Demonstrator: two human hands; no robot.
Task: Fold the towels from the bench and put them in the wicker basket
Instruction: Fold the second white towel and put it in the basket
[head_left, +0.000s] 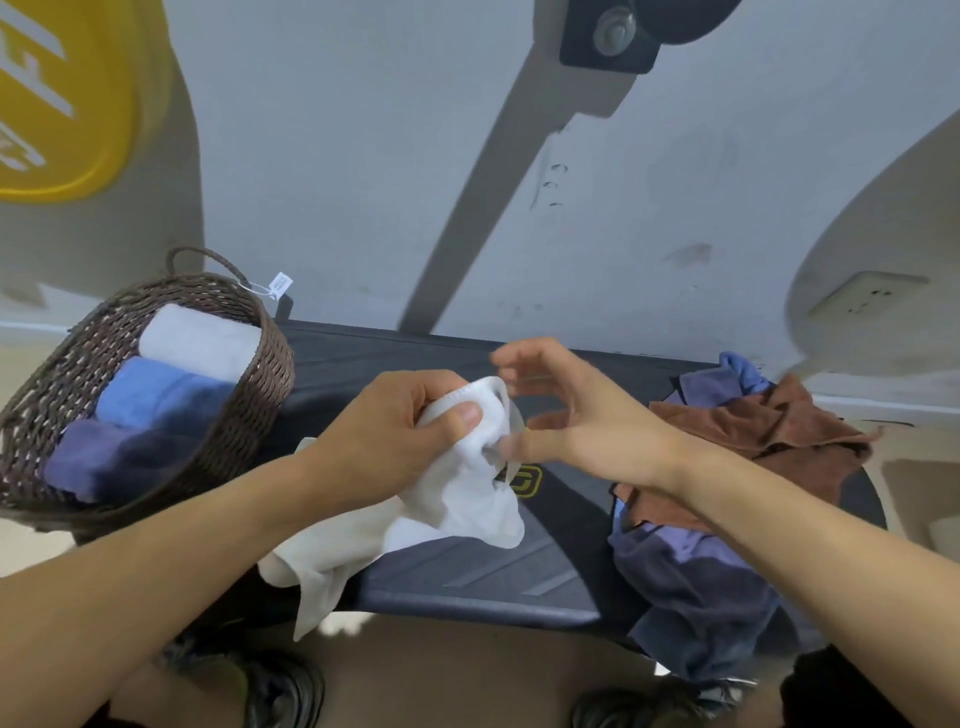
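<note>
So the person's standing at the dark padded bench (467, 571) with a white towel (457, 499) bunched up over the middle of it, most of the cloth drooping down toward the near edge. Left hand (410, 421) has its fingers curled round a hemmed corner, thumb pinching on top. Right hand (566, 410) is just beside that corner with the fingers loosely spread and holding nothing, though its fingertips are blurred so I can't tell if they brush the cloth. The wicker basket (270, 374) sits on the left end of the bench with three folded towels lined up in it: a white one (200, 340) at the far end, then light blue (161, 392), then dark blue (114, 457) nearest. On the right there's a loose heap of brown and blue towels (727, 467) not yet folded. The towel looks light, soft and totally floppy, so I'd guess you want a corner in each hand along the stitched hem, pull it taut, then fold.
</note>
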